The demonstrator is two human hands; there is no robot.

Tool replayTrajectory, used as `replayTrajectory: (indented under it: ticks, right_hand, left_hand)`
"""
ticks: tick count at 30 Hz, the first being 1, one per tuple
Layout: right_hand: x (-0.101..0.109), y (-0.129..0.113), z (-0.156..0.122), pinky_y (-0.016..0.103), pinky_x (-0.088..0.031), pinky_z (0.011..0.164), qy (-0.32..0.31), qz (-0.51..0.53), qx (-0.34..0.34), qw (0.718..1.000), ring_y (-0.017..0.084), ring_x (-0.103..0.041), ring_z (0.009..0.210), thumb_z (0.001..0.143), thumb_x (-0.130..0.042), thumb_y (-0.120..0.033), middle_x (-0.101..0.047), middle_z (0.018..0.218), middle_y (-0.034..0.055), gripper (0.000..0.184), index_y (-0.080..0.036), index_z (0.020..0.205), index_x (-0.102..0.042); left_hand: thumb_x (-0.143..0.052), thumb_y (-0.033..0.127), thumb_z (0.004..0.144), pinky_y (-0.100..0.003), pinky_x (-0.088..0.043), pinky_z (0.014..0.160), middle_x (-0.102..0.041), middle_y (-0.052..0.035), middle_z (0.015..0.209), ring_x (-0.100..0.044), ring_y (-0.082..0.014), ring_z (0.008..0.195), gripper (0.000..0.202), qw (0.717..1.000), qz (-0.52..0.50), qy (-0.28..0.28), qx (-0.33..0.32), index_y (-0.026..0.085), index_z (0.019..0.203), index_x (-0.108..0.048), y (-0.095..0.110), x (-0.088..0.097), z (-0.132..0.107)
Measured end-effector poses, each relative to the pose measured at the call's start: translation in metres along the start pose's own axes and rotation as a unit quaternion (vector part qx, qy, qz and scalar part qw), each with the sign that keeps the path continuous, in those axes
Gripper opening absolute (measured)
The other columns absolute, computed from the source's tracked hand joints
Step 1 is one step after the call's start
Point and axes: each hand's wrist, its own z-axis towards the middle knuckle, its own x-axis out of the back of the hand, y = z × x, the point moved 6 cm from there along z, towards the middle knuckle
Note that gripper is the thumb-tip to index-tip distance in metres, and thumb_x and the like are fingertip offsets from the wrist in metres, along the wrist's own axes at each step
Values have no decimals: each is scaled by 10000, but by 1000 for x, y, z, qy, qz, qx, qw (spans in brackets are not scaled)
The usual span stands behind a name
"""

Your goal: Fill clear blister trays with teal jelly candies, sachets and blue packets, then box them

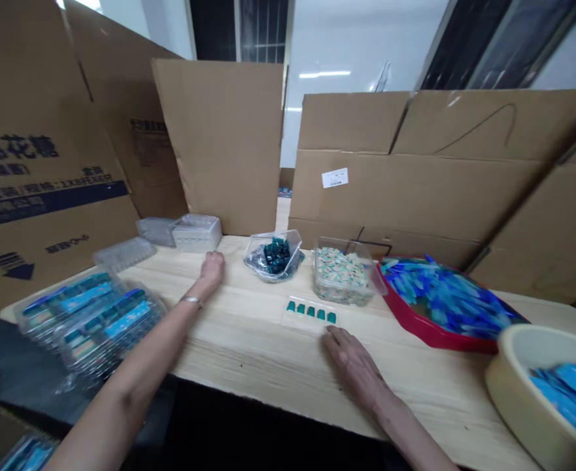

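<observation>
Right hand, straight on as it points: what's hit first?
Probably the clear plastic tray holding teal pieces. The right hand's fingertips look nearly at its edge, though depth is hard to judge.

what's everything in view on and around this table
table: 1, pale wood, across the view
cardboard sheets: several, brown, standing behind and left of the table
red tray: 1, red, right, full of blue pieces
round bowl: 1, cream, front right, holding blue pieces
clear box: 1, clear, back middle, holding cream and green pieces
plastic bag: 1, clear, back middle, holding dark teal pieces
row of pieces: 5, teal, on a clear strip before the box
white box: 1, white, back left
clear trays: 2, clear, left
wrapped packs: several, blue and teal, front left
bracelet: 1, silver, left wrist
left hand: 1, on the table, near the plastic bag
right hand: 1, flat on the table, just below the row of pieces
</observation>
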Motion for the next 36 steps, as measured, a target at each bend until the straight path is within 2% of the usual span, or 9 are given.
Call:
replayTrajectory:
  ticks: [4, 7, 11, 14, 19, 23, 27, 31, 36]
  right_hand:
    - [26, 3, 0, 423, -491, 933, 129, 208, -39, 969, 236, -585, 1092, 866, -466, -168, -601, 1207, 129, 318, -192, 1155, -596]
    - [41, 4, 10, 380, -560, 796, 152, 450, -120, 872, 200, -649, 922, 841, -559, -346, -572, 1238, 124, 498, -223, 1313, -459]
    - [47, 1, 22, 320, -572, 640, 153, 679, -183, 694, 180, -671, 816, 820, -570, -438, -565, 1241, 137, 674, -228, 1403, -305]
    - [41, 9, 17, 277, -544, 559, 170, 706, -224, 650, 135, -652, 613, 790, -602, -460, -661, 1016, 87, 638, -190, 1336, -412]
    - [32, 27, -7, 287, -545, 621, 217, 694, -260, 636, 116, -642, 590, 761, -635, -464, -650, 913, 20, 582, -201, 1261, -497]
    - [34, 31, -18, 303, -544, 651, 227, 694, -263, 631, 118, -629, 576, 768, -641, -435, -637, 831, -6, 568, -192, 1258, -486]
    - [32, 32, -25, 307, -530, 634, 236, 681, -260, 643, 134, -617, 570, 792, -619, -433, -639, 730, -11, 558, -178, 1264, -465]
    - [23, 38, -34, 271, -501, 537, 224, 633, -275, 688, 138, -600, 545, 797, -604, -449, -648, 689, 4, 557, -152, 1247, -465]
    - [37, 85, -44, 256, -486, 490, 244, 447, -288, 811, 150, -597, 583, 811, -553, -441, -652, 738, 50, 337, -149, 950, -646]
  left_hand:
    - [-375, 242, 914, -441, -387, 939, -595, -185, 1038, -500, -289, 1058, 252, 995, -19, 80, -49, 91, 964, -570, -10, 47, -40]
    - [-426, 284, 908, -467, -374, 971, -617, -118, 1016, -517, -270, 1060, 188, 960, -99, 187, -181, 170, 975, -559, 13, 77, -87]
    - [-458, 211, 899, -462, -380, 1007, -634, -96, 1088, -477, -262, 1186, 182, 909, -194, 118, -351, 199, 1024, -590, 71, 69, -143]
    - [-472, 183, 892, -448, -398, 1013, -634, -90, 1108, -470, -250, 1215, 201, 880, -273, 48, -386, 217, 1027, -618, 104, 58, -162]
    - [-640, 339, 790, -458, -441, 978, -451, -106, 1342, -421, -272, 1260, 459, 837, -501, -8, -221, 259, 1222, -508, 120, 53, -148]
    - [-513, 413, 866, -368, -528, 833, -409, -130, 1399, -559, -238, 1123, 506, 686, -703, -187, -24, 255, 1326, -376, 139, 31, -138]
    - [-638, 339, 803, -334, -549, 746, -641, -105, 1096, -659, -215, 895, 364, 565, -770, -296, -25, 179, 1113, -533, 172, 25, -127]
    - [-695, 287, 760, -349, -572, 673, -679, -87, 981, -685, -231, 829, 315, 550, -758, -351, -1, 169, 1014, -550, 183, 6, -112]
    - [-680, 251, 778, -385, -571, 728, -681, -122, 1046, -686, -271, 912, 306, 513, -761, -394, 38, 163, 1037, -543, 184, -29, -107]
